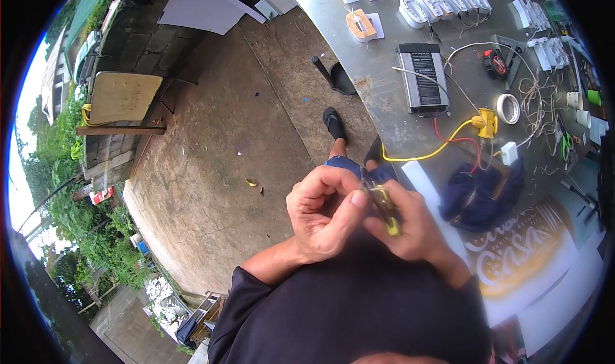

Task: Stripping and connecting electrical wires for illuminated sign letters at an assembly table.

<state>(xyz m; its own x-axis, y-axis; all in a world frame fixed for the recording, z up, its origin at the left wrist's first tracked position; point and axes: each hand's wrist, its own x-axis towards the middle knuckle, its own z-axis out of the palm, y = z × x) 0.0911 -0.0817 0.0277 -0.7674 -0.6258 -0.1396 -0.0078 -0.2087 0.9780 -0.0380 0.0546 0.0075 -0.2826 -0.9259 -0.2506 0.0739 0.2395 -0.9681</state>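
In front of my dark shirt, both hands are close together. My right hand [415, 228] is closed around a small hand tool with yellow-green grips [392, 224], which looks like pliers or cutters. Its dark metal end points up and left to the fingertips of my left hand [320, 213]. Those fingers are curled, with thumb and forefinger pinched at the tool's end. Whatever the left fingers pinch is too small or too hidden to name.
On the metal table [378, 85] to my right lie a black-and-silver power unit [423, 75], a yellow cable connector [485, 123], a tape roll [508, 109], a dark blue cloth [461, 194] and several white socket strips [413, 11]. A wooden-topped chair [125, 101] stands left, beyond the concrete floor [218, 140].
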